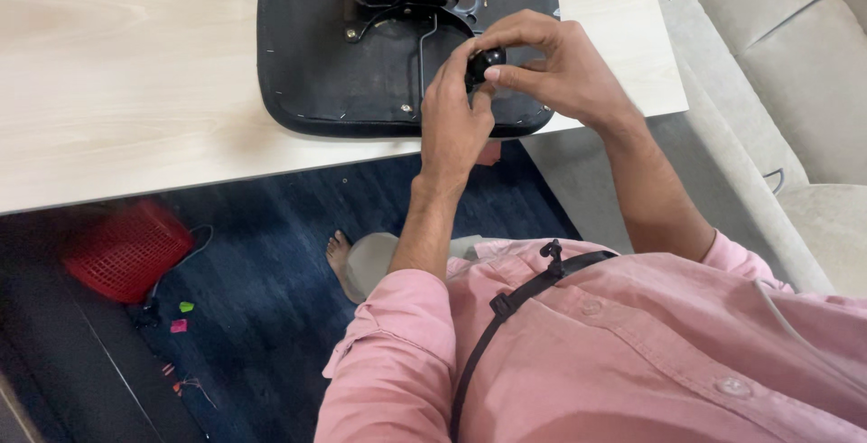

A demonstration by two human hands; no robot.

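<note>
Pale wooden table [126,73] over dark blue carpet [262,253] bears an upturned black chair seat [343,73], at whose near edge left hand [452,122] and right hand [560,68] both pinch 1 black knob [483,64].

A pale wooden table [126,73] carries 1 upturned black chair seat [325,73].

soft even daylight, bright on the pale table [135,73]; floor beneath dim; sharp focus, no glare.
</note>
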